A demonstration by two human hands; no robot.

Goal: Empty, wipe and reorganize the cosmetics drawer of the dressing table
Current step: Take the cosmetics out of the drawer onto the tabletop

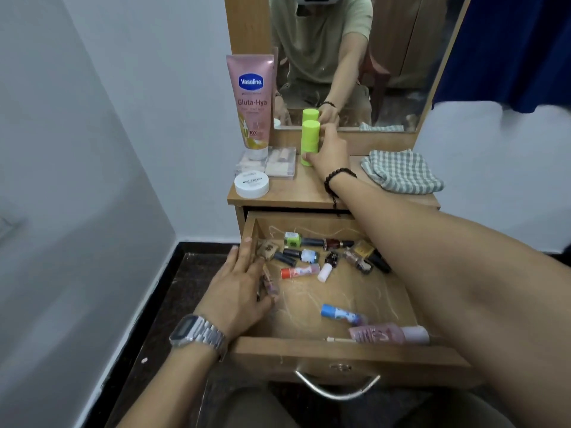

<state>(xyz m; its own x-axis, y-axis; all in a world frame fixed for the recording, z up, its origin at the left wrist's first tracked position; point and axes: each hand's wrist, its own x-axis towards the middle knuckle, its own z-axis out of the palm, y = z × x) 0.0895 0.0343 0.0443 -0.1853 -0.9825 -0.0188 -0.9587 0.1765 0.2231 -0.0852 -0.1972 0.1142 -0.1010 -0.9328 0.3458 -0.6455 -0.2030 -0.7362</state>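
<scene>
your left hand (239, 291), with a silver metal wristwatch (197, 335) on its wrist, rests at the left inner side of the pulled-out wooden drawer (349, 355), fingers (244, 254) loosely spread along the drawer wall and lying over a small pinkish tube (271, 284); you cannot tell whether they pinch it. up on the wooden dressing table (290, 188), at its left end, a tall pink vaseline lotion tube (251, 100) stands on its cap, with a clear plastic box (272, 163) beside it and a round white jar (251, 184) in front. further right, inside the drawer, small nail polish bottles and lipsticks (312, 256) lie scattered toward the back, a blue-capped tube (341, 315) and a long pink tube (389, 334) lie near the front. your right hand (327, 149), a dark beaded bracelet (338, 176) at its wrist, reaches over the drawer to the tabletop, its fingers closed around an upright lime-green cylindrical bottle (310, 142) standing just before the mirror (355, 57). at the right end of the table lies a crumpled green-and-white checked cloth (400, 174).
</scene>
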